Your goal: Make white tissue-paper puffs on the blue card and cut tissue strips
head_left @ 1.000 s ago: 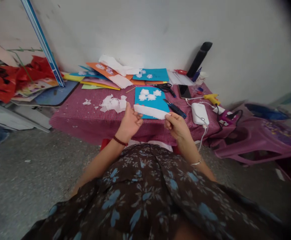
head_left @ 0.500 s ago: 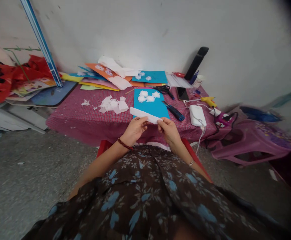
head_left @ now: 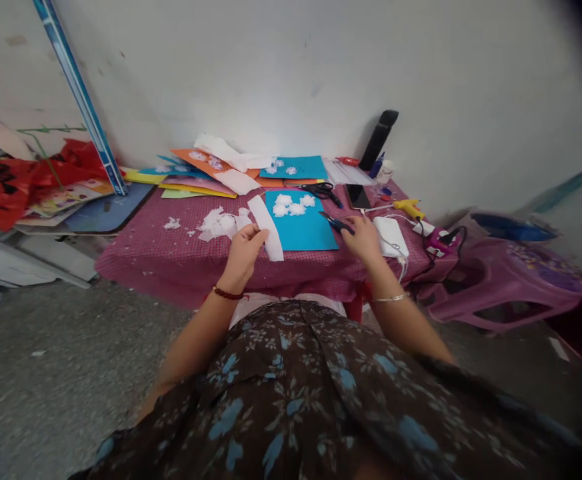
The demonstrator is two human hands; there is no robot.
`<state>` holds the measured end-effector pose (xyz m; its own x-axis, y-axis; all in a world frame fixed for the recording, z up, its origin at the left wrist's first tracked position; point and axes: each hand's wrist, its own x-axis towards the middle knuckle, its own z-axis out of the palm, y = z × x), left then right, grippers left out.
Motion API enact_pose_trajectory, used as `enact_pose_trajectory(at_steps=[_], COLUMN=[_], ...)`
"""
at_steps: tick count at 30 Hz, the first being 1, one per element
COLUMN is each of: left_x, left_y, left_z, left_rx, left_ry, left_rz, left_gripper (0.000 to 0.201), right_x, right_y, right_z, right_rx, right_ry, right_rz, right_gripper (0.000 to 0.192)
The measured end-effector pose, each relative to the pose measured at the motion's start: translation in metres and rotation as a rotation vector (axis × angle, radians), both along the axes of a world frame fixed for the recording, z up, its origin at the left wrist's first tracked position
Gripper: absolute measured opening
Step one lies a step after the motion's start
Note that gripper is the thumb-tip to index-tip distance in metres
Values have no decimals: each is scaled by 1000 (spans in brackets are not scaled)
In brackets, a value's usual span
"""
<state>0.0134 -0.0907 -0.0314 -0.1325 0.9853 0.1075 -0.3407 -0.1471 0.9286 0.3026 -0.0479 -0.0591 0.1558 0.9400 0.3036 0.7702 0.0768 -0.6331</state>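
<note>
Head view, left hand (head_left: 243,248): pinches the near end of a white paper strip (head_left: 267,227), held just above the table edge.
Head view, strip: slants away over the left border of the blue card (head_left: 301,230); whole, no cuts visible.
Head view, right hand (head_left: 363,239): fingers bent over the blue-handled cutter (head_left: 338,224); grasp probably closing, hidden from this angle.
Head view, card: carries three white tufts (head_left: 291,205) already placed; lower half bare.
Head view, table (head_left: 171,250): white scraps (head_left: 221,223) lie left of the strip; black scissors (head_left: 323,191) and white power bank (head_left: 391,237) near.
Progress: tufts on; strip not yet worked.
</note>
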Motion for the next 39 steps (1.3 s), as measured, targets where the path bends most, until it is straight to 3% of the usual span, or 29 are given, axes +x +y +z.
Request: enact_pose_trajectory(at_steps=[5, 9, 11, 13, 16, 18, 23, 39], left_x=[-15, -19, -18, -15, -9, -6, -1, 2], left_y=[2, 2, 2, 2, 2, 1, -3, -5], left_z=[7, 9, 10, 12, 14, 15, 17, 13], left_rx=[-135, -290, -349, -382, -399, -419, -476, -414], left_ry=[-136, -286, -364, -448, -546, -573, -546, -489], left_rz=[-78, -166, -142, -71, 15, 31, 21, 31], left_gripper=[22, 17, 18, 18, 17, 17, 18, 20], right_x=[17, 15, 9, -1, -18, -28, -37, -35], right_y=[17, 12, 2, -18, -61, -91, -123, -118], right_z=[-16, -15, -6, 5, 22, 28, 32, 22], right_rx=[-69, 8, 71, 30, -285, -437, -582, -657], right_ry=[-174, -188, -49, 253, 724, 867, 827, 817], right_rz=[-46, -49, 4, 160, 490, 621, 727, 725], right_gripper=[46, 52, 54, 55, 59, 62, 61, 63])
